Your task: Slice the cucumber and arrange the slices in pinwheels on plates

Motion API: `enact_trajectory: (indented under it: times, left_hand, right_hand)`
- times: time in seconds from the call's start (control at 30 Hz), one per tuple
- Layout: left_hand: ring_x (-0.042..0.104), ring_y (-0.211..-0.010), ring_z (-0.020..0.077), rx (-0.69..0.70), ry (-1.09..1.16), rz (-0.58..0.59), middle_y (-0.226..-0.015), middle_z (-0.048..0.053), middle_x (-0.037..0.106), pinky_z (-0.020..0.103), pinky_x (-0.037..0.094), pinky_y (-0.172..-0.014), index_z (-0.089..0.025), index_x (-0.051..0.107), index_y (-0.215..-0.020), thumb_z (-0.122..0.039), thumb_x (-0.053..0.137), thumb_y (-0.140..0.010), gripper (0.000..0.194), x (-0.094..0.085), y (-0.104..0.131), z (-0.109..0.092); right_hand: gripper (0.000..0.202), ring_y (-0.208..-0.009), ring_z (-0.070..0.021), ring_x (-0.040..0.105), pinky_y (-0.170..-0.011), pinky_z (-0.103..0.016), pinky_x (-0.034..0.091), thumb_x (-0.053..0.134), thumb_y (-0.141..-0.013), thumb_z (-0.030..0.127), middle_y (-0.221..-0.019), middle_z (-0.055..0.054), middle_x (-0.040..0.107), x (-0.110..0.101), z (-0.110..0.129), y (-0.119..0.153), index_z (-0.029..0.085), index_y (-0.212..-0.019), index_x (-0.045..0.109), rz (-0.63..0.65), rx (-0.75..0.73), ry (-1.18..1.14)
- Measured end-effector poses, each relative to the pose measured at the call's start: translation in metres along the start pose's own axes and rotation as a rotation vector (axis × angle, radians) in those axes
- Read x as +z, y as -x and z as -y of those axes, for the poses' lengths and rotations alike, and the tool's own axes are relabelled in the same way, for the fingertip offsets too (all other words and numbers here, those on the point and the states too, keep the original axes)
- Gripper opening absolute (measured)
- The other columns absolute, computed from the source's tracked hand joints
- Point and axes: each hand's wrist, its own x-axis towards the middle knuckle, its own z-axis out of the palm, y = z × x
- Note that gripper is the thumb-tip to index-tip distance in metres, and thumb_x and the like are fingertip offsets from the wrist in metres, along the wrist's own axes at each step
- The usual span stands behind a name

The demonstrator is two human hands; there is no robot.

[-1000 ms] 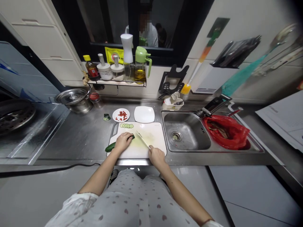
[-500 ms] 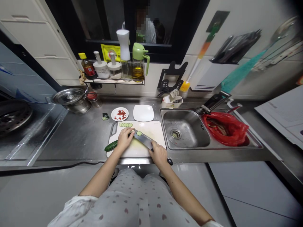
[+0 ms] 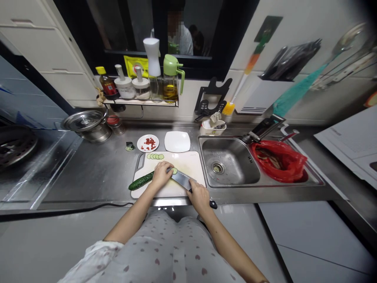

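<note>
While the right hand [image 3: 200, 196] is gripping the knife [image 3: 182, 180] by its handle, the left hand [image 3: 161, 175] is closing over the cucumber [image 3: 141, 181] near its cut end; the cucumber is lying aslant on the left part of the board [image 3: 193, 167], its uncut end reaching just past the board's left edge; one slice [image 3: 174, 171] is clinging to the blade beside the left fingertips, and a row of slices [image 3: 154, 156] is resting along the board's far edge. Behind the board, a round plate [image 3: 139, 145] is holding red bits [image 3: 149, 142]; a white plate [image 3: 177, 141] is standing just right of it, and the sink [image 3: 232, 165] is opening to the board's right. Good cutting is probably calling for curled left fingertips, with knuckles guiding the flat of the blade; even, small shifts are likely giving matching slices, while light, steady pressure is stopping the round cucumber from rolling.
</note>
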Motion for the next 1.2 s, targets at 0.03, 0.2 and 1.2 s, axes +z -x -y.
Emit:
enact_trajectory:
  times: [0.03,0.2,1.2]
  left_hand:
    - [0.06,-0.098,0.023,-0.022,0.014,-0.004,-0.097,0.004,0.07,0.038,0.045,-0.09,-0.024,0.07,-0.091,-0.026,0.061,-0.083,0.012,0.001,-0.001,-0.002]
    - [0.064,-0.077,0.0172,-0.292,0.12,-0.095,-0.081,0.001,0.072,0.03,0.046,-0.078,-0.024,0.07,-0.092,-0.027,0.058,-0.083,0.015,0.004,-0.012,0.007]
    - [0.063,-0.098,0.0257,-0.462,-0.348,-0.002,-0.099,0.01,0.073,0.036,0.041,-0.086,-0.023,0.074,-0.1,-0.024,0.049,-0.086,0.029,0.007,-0.075,0.055]
  right_hand:
    - [0.045,-0.103,-0.0234,0.062,-0.084,-0.029,0.04,0.058,-0.09,0.031,-0.111,-0.009,0.068,0.001,-0.001,0.001,0.02,-0.132,0.049,-0.002,0.005,-0.006]
    - [0.041,-0.102,-0.0217,0.063,-0.082,-0.027,0.041,0.056,-0.091,0.034,-0.109,-0.008,0.069,0.006,-0.011,0.001,0.022,-0.13,0.051,0.002,0.059,-0.036]
    - [0.04,-0.1,-0.0212,0.066,-0.078,-0.027,0.041,0.053,-0.092,0.037,-0.112,-0.008,0.07,0.015,-0.026,0.004,0.024,-0.129,0.053,-0.032,0.124,-0.152]
